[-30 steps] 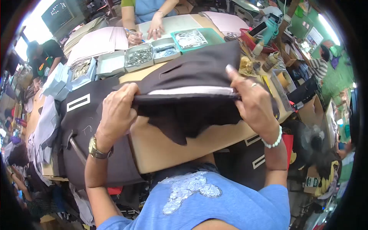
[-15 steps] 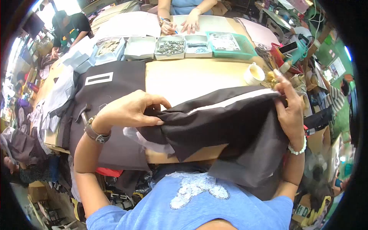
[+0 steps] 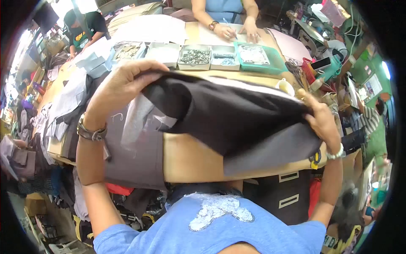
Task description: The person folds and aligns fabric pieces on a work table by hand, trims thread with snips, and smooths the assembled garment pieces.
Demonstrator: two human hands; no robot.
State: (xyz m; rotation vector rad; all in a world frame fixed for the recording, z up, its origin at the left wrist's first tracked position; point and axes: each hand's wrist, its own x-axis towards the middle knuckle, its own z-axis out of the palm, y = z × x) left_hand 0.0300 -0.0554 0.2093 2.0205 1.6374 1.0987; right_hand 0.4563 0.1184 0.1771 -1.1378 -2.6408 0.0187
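Note:
A dark brown-black piece of fabric (image 3: 237, 118) is stretched in the air over the table, its middle sagging. My left hand (image 3: 127, 82) pinches its upper left corner between thumb and fingers. At the other end, my right hand (image 3: 322, 120) grips the right corner. A white strip (image 3: 258, 86) runs along the far upper edge. Below my left hand hangs a thin, whitish sheer cloth (image 3: 137, 120). Under it, on the table, lies another dark fabric panel (image 3: 135, 158), partly covered by the held piece.
Across the table (image 3: 192, 158) stand a box of metal pieces (image 3: 194, 57), other open boxes and a green basket (image 3: 275, 63). A white cup (image 3: 285, 86) is behind the fabric. Yellow-handled scissors (image 3: 315, 161) lie near my right wrist. A co-worker's hands (image 3: 239, 33) are opposite.
My left hand has risen and moved left, spreading the fabric wider. My right hand has dropped slightly. The lower part of the cloth has swung up off my lap.

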